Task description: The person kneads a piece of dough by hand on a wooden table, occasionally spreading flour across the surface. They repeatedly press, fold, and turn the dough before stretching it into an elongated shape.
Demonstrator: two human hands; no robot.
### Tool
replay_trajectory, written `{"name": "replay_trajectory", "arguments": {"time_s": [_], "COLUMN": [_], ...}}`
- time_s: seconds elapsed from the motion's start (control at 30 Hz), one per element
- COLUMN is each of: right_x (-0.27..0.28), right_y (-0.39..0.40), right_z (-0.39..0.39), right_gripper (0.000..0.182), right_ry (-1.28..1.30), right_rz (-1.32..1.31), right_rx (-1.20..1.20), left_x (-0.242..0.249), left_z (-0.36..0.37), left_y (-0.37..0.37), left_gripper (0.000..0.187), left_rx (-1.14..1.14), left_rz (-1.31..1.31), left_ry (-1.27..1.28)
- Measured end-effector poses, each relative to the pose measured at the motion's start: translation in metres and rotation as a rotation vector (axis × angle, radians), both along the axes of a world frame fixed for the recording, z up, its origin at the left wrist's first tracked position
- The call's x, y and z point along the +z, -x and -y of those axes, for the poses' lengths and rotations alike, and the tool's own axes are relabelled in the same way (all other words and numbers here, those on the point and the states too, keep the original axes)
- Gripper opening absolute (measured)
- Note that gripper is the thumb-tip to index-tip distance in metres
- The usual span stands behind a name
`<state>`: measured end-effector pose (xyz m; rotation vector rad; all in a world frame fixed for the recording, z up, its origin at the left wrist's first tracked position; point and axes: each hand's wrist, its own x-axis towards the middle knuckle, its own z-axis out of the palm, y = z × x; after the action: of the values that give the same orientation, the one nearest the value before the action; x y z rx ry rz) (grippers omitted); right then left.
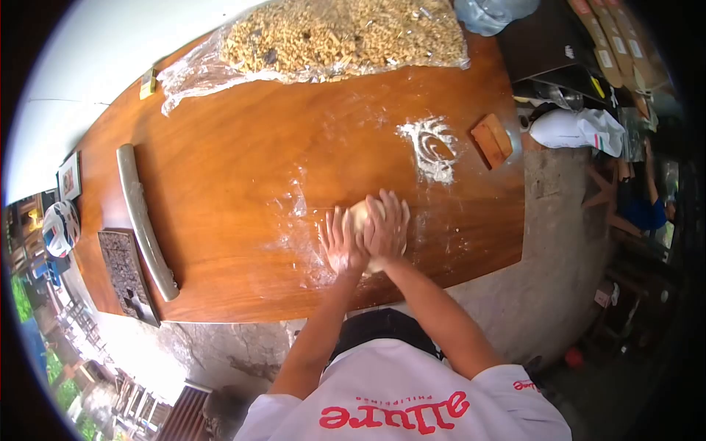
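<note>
Dough [359, 212] sits near the wooden table [235, 191] edge, its shape uncertain under the hands. Left hand [343, 239] and right hand [385, 228] cover it, fingers extended, slightly parted, seemingly pressing, not gripping. Likely soft, pliant, faintly tacky; best taken broadly, palms flat.

Brown table [235, 169]: dough [359, 214], white powder [426, 134], wooden block [493, 141], grey tube [140, 213], dark board [125, 266], plastic bag [338, 38]

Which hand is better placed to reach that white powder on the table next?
Probably the right hand: it's nearer the white powder than the left hand, though both are at the pale dough.
</note>
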<state>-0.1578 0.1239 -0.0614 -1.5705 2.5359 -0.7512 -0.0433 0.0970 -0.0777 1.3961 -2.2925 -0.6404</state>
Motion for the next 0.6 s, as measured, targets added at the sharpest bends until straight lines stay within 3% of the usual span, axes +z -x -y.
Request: {"name": "replay_trajectory", "arguments": {"time_s": [0.2,0.43,0.5,0.53,0.57,0.6], "right_x": [-0.013,-0.010,-0.014,-0.031,-0.020,-0.008], "right_y": [0.071,0.120,0.123,0.130,0.138,0.144], "right_z": [0.117,0.217,0.227,0.230,0.224,0.209], "right_gripper": [0.042,0.034,0.026,0.019,0.019,0.019], "right_ry": [0.053,0.302,0.390,0.421,0.446,0.489], "right_rz": [-0.119,-0.181,0.061,0.192,0.187,0.351], "right_rx": [-0.152,-0.049,0.102,0.121,0.122,0.124], "left_x": [0.011,0.000,0.010,0.018,0.021,0.026], "left_z": [0.115,0.192,0.184,0.173,0.161,0.143], "left_y": [0.088,0.128,0.122,0.118,0.111,0.104], "left_gripper": [0.055,0.053,0.051,0.050,0.050,0.052], "left_rx": [0.167,0.397,0.321,0.245,0.145,0.173], "left_rz": [0.097,-0.002,-0.354,-0.486,-0.471,-0.491], "left_ry": [0.002,0.034,0.021,-0.103,-0.060,-0.270]}}
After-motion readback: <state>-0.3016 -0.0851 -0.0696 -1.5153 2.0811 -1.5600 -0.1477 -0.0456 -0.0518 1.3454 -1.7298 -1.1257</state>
